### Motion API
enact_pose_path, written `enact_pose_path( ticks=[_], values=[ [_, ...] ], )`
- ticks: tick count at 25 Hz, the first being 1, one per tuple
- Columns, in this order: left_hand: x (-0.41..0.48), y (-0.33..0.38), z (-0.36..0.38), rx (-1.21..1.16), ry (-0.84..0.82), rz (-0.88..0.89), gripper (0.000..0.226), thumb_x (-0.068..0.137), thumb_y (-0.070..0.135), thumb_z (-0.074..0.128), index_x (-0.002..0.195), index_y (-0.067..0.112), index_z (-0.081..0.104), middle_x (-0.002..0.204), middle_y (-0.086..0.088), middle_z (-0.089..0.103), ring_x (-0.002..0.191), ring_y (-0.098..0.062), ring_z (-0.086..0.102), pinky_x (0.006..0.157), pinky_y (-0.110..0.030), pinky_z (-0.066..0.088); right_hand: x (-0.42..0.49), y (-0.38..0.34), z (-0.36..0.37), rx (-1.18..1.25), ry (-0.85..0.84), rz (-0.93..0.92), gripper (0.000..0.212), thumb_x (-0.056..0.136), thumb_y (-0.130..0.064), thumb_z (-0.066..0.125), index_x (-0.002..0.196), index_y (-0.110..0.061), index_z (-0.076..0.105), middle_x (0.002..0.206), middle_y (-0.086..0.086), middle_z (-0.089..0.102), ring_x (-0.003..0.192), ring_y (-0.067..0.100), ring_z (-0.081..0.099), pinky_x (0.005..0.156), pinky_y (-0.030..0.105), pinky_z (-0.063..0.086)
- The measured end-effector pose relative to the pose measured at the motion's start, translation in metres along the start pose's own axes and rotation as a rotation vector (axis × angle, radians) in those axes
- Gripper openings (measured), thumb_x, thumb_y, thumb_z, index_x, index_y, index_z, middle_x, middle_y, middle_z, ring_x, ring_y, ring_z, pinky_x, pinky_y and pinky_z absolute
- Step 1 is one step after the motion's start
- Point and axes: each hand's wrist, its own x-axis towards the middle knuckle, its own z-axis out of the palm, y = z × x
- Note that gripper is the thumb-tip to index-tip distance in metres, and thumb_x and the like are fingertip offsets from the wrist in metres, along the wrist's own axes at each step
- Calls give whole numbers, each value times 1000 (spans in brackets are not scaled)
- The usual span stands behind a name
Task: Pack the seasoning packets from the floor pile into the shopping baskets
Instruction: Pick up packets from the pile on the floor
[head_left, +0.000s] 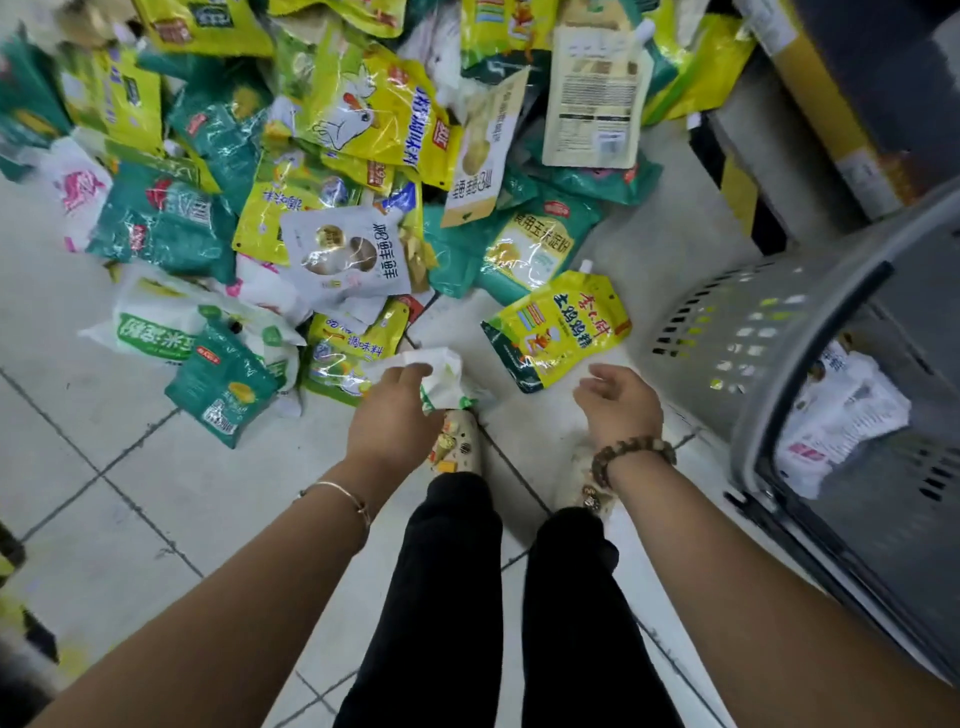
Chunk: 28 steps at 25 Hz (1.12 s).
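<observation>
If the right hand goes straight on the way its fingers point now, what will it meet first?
Probably the yellow spouted pouch lying on the floor just ahead of the right hand, though its height above the floor is unclear.

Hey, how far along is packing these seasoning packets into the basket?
Barely started. Done: a few white packets lie in the grey basket. In hand: the left hand grips a crumpled white packet; the right hand is open and empty beside a yellow pouch. Left: the big pile of yellow, green and white packets on the floor.
</observation>
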Motion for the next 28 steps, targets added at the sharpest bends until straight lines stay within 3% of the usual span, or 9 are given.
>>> enact_pose_path(
  ticks=[5,11,13,16,20,22,24,26,28],
  values=[
    [73,-55,55,364,-185,-42,74,82,37,67,141,14,30,138,-13,40,125,-33,43,96,-43,41,85,33,60,-11,-51,306,44,75,-26,67,118,-17,62,122,11,62,104,29,61,91,45,50],
    [155,-92,108,764,-216,76,122,70,66,66,149,9,-7,157,-15,5,144,-33,12,114,-51,17,168,39,114,-21,-200,382,51,96,-33,49,131,2,44,136,13,48,107,16,47,74,15,48],
    [169,-99,122,812,-184,74,128,64,70,67,148,7,-6,153,-15,16,139,-33,22,112,-50,20,189,41,128,27,-242,307,46,101,-21,36,140,3,30,140,12,42,95,12,40,43,2,39],
    [181,-103,137,798,-37,148,111,67,62,70,144,4,15,137,-15,38,124,-33,40,104,-45,29,209,42,137,151,-177,322,46,103,-17,27,147,-4,21,114,14,62,84,10,61,49,14,44],
    [191,-103,137,656,12,161,67,76,49,69,123,7,46,118,-15,60,108,-31,55,92,-38,35,211,38,134,220,-156,362,44,103,-17,25,141,5,28,140,22,42,108,21,58,40,18,35],
    [194,-100,130,545,-20,116,53,80,48,67,113,8,53,109,-15,65,100,-32,61,85,-36,40,215,46,133,232,-139,397,34,103,-21,27,128,-2,41,102,16,52,70,-2,65,32,13,34],
    [192,-96,121,411,-83,17,48,83,48,65,106,7,56,106,-15,64,99,-33,61,76,-34,42,214,53,131,319,-81,446,32,102,-32,32,111,-8,50,79,14,47,58,12,57,39,15,38],
    [190,-90,113,298,-102,-67,46,85,48,63,101,5,57,101,-16,62,98,-35,59,70,-33,39,209,53,123,432,0,467,45,99,-45,34,125,-10,47,75,11,61,72,11,60,56,14,46],
    [182,-85,104,189,-96,-141,44,86,50,61,90,6,55,90,-13,57,94,-35,58,68,-32,39,202,54,117,435,76,515,55,96,-50,38,136,-12,41,122,11,59,117,19,52,94,29,42]
  ],
)
